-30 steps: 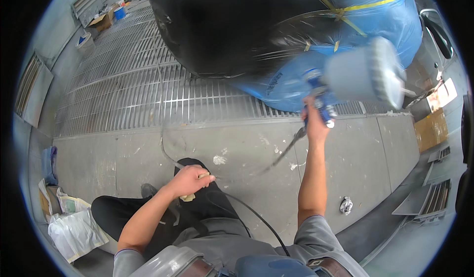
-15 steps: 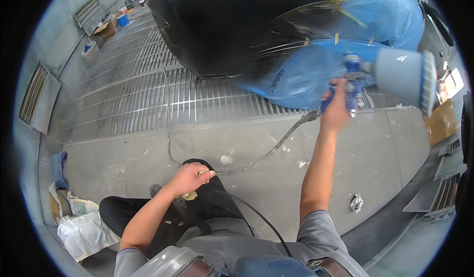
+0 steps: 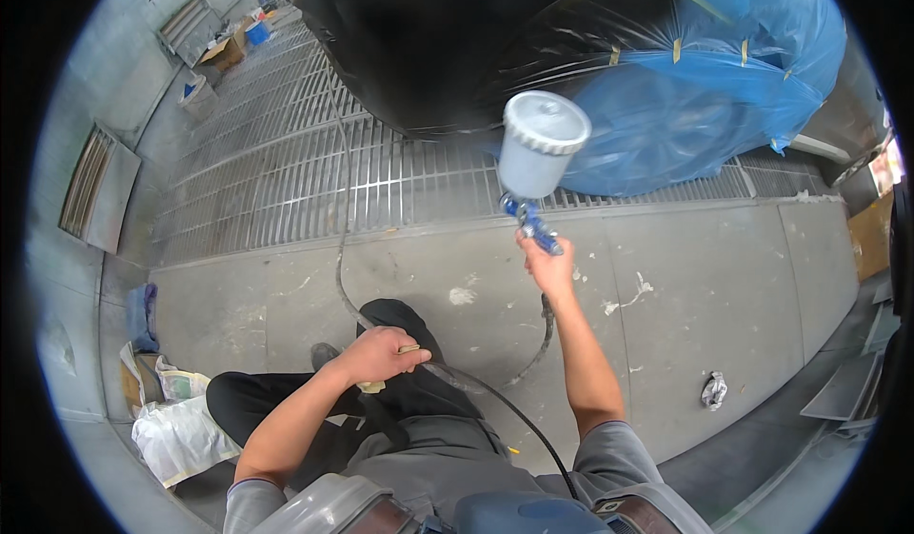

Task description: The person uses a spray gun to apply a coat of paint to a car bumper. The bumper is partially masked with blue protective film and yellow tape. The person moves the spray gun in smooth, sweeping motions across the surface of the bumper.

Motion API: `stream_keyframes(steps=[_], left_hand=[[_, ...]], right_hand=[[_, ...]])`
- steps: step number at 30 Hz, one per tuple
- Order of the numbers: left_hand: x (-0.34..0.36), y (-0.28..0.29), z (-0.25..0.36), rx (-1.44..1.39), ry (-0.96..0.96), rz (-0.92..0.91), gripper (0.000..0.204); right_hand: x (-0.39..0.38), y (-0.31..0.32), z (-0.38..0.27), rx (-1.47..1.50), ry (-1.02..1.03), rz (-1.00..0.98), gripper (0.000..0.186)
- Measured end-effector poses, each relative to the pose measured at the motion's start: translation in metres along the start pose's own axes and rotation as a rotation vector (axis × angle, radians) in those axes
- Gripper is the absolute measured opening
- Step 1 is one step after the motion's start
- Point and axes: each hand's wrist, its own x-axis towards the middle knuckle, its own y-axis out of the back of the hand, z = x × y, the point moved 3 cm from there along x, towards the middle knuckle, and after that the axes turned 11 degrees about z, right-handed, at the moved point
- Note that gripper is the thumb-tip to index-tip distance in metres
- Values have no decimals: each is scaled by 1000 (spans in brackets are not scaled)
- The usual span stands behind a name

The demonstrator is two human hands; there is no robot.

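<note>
Spray gun [image 3: 531,225]: held in the air above the far edge of the grey floor strip [image 3: 685,325], supported by nothing but the right hand [image 3: 549,266]. The fingers are wrapped around its handle; the trigger finger cannot be made out. From this hand the gun lies directly beyond, away from the body, a little to the left. The gun body runs slantwise, upper left to lower right; the cup [image 3: 539,153] is carried at its far end, its lid end leaning slightly right. The left hand [image 3: 386,355] is well apart, lower and to the left, above the person's leg.

Appearance: gun body blue with bright metal parts; cup large, pale, cloudy, with a ribbed lid. Fill level cannot be told.

Left hand: fingers curled, a yellowish cloth [image 3: 371,387] pinched, its ends showing on both sides. A grey hose [image 3: 343,258] is seen to pass at this hand; whether it is gripped cannot be told.

Outward: blue plastic sheet [image 3: 657,134] is noted beyond and right of the cup, joined by yellow tape [image 3: 677,50] to black sheeting [image 3: 419,49]. Metal grating [image 3: 286,187] borders the strip's far edge. A crumpled wad [image 3: 714,391] is found near the strip's right edge.
</note>
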Motion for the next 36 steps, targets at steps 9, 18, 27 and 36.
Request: stream_keyframes(steps=[9,18,27,36], left_hand=[[-5,31,-25,-80,102,160,39],[-74,170,-31,-197,149,276,43],[-128,222,-26,-94,203,325,48],[-149,237,-38,-44,256,312,53]], right_hand=[[38,55,-149,884,374,229,47],[16,18,-166,1047,223,138,41],[-3,-109,10,874,-468,148,29],[-19,-133,69,786,-845,206,21]])
